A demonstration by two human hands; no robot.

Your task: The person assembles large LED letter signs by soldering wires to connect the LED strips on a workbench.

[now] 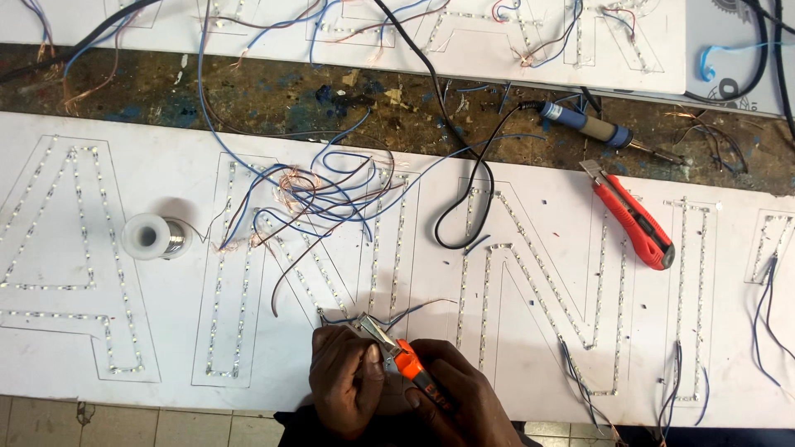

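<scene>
Head view: left hand (346,379) pinches thin wire (389,314) at white sign panel (530,364) near bench edge; right hand (455,397) grips orange cutter (406,358), blade on wire. LED strips already line letter outlines. Loose wire tangle (315,194), solder spool (156,236), soldering iron (592,126) suggest joints pending.

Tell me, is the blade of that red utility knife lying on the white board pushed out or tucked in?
Out. The red utility knife lies flat on the white board, and a short silver blade tip shows past its upper-left end.
</scene>
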